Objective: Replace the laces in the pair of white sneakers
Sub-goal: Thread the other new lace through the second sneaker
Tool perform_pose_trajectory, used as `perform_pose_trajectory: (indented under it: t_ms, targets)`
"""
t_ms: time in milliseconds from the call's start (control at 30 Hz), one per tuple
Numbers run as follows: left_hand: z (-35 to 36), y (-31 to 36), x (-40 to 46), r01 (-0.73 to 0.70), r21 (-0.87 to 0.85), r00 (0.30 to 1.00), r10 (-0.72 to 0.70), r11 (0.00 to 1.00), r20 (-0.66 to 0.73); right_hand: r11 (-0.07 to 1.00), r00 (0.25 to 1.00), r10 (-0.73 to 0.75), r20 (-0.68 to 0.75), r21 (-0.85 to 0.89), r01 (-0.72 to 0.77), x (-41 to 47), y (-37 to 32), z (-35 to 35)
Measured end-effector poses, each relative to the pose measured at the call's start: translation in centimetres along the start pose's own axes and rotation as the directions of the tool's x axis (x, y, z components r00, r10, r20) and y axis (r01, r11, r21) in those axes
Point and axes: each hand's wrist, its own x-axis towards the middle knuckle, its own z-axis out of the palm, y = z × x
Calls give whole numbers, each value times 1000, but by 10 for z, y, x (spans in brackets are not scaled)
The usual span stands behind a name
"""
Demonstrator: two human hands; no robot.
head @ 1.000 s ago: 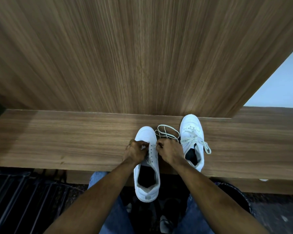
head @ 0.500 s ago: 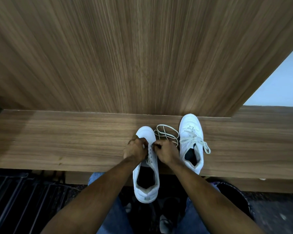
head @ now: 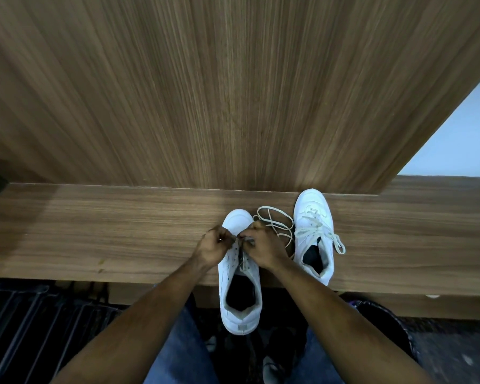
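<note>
One wooden counter is shown beneath one upright wooden panel. Two white sneakers are counted: the unlaced sneaker at centre, its heel overhanging the counter edge, and the laced sneaker at its 2 o'clock. One loose lace lies coiled between them. Two hands are seen: the left hand and right hand, fingers curled, pinching at the unlaced sneaker's front eyelets; what is pinched cannot be told.
</note>
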Motion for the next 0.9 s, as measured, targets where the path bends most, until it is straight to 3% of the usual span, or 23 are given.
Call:
perform_pose_trajectory:
  t_ms: [133,267,400,567,900]
  targets:
    - [9,-2,-6,25,-62,999,-27,998,-30,999,1000,25,-16,-25,-25,1,-2,1]
    - [10,3,-7,46,212,999,-50,976,14,997,1000,27,-8,-72,-27,3,-4,-3]
    - [6,6,-5,84,279,996,-74,957,-45,987,1000,1,10,-160,1,4,-6,-6]
    - [-2,-4,-3,31,120,999,-29,992,-17,960,998,-36,43,-277,47,6,-12,-7]
    - [-2,-6,-6,3,67,1000,0,998,-31,930,1000,-10,7,-367,12,1,-16,4]
